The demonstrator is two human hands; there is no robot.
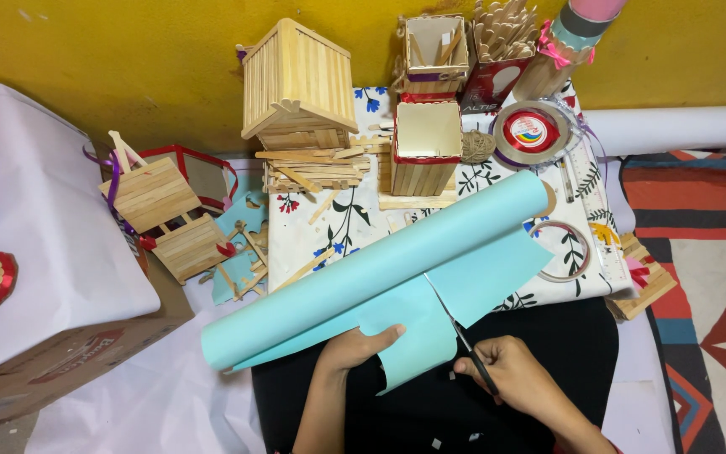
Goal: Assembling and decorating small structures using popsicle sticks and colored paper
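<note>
A long roll of light blue paper (363, 277) lies slantwise across the work surface, its loose sheet hanging toward me. My left hand (355, 346) pinches the near edge of that sheet on the left of a cut. My right hand (514, 378) grips a pair of scissors (462, 335), whose blades sit in the slit running up the blue sheet. The cut splits the sheet into a left flap and a right flap (497, 273).
A wooden stick house (296, 84), two stick boxes (423, 147), a ball of twine (477, 146), a tape roll (533, 131), a ruler (598, 210) and loose sticks crowd the floral cloth (329, 227). A cardboard box under white paper (52, 252) stands left. A patterned rug (699, 252) lies right.
</note>
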